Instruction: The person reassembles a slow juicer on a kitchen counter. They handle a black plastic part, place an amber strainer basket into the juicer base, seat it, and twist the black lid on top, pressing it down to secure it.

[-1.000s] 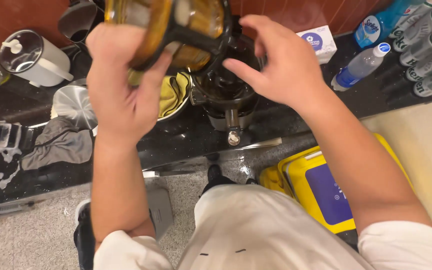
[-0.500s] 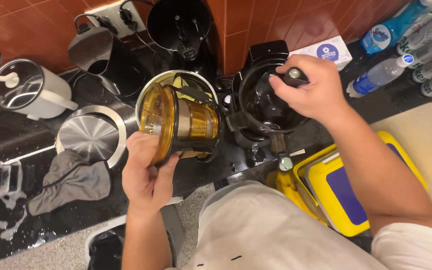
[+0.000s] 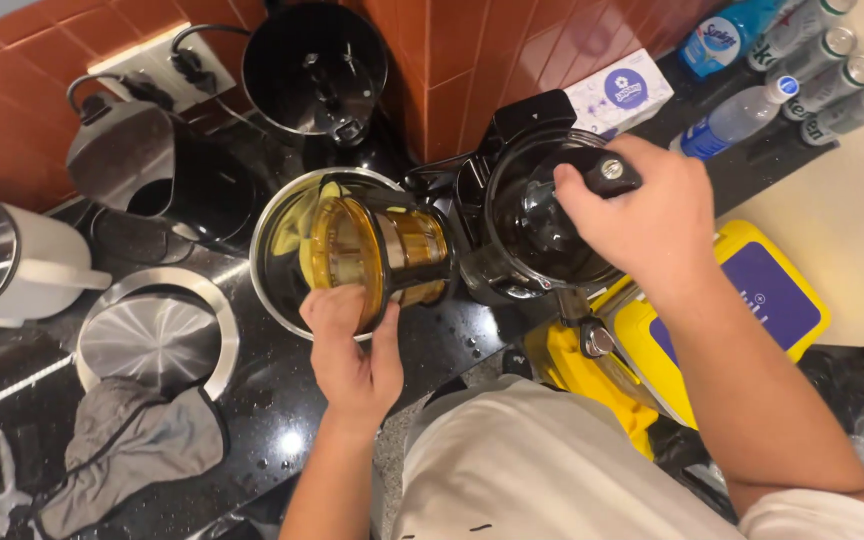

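Note:
My left hand grips the rim of an amber, see-through juicer strainer, held tilted over a steel bowl with yellow pulp in it. My right hand rests on the top of the black juicer drum, fingers closed around its dark rim and a small knob. The juicer stands on a dark wet countertop, right beside the bowl.
Behind stand a black jug, a grey kettle and a wall socket. A white pot, a steel lid and a grey cloth lie left. Bottles, a tissue box and a yellow bin are right.
My left hand has lowered the amber strainer from high in front of me down over the steel bowl. My right hand moved onto the juicer drum and stays there.

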